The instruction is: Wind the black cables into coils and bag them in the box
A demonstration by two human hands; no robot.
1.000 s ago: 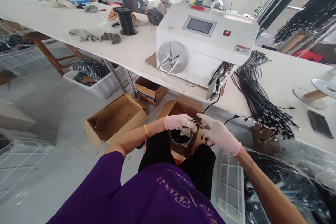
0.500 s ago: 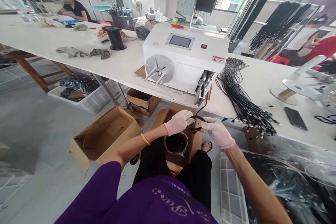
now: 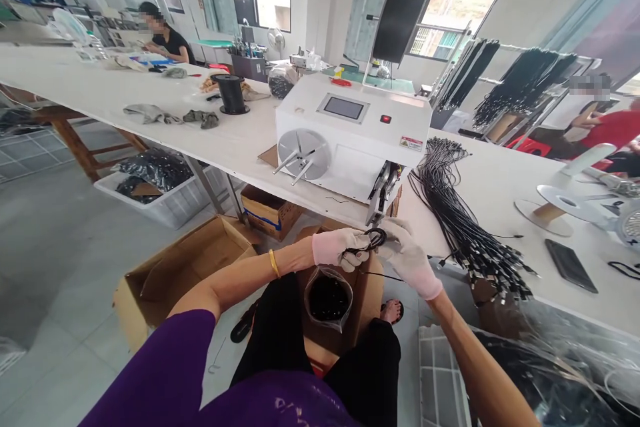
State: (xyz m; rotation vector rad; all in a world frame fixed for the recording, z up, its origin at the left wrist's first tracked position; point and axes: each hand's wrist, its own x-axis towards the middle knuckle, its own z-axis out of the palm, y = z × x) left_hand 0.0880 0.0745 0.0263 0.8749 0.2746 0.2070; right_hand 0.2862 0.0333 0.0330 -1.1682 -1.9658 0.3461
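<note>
My left hand (image 3: 339, 247) and my right hand (image 3: 409, 255), both in pale gloves, are closed together on a small black coiled cable (image 3: 376, 238). They hold it just below the front edge of the white table (image 3: 235, 140), under the tying head (image 3: 383, 190) of a white winding machine (image 3: 350, 137). A thin black strand trails from the coil toward my right wrist. A clear bag of black parts (image 3: 327, 297) stands open in a cardboard box on my lap, beneath my hands.
A large bundle of black cables (image 3: 460, 220) lies on the table right of the machine, with a phone (image 3: 570, 265) and a spool stand (image 3: 555, 203) beyond. Open cardboard boxes (image 3: 170, 280) and a white crate (image 3: 150, 190) sit on the floor. A person sits at the far left end.
My view has tilted upward and my hands have risen with the coil from above the bag toward the machine's tying head. The coil is now tighter between my fingers.
</note>
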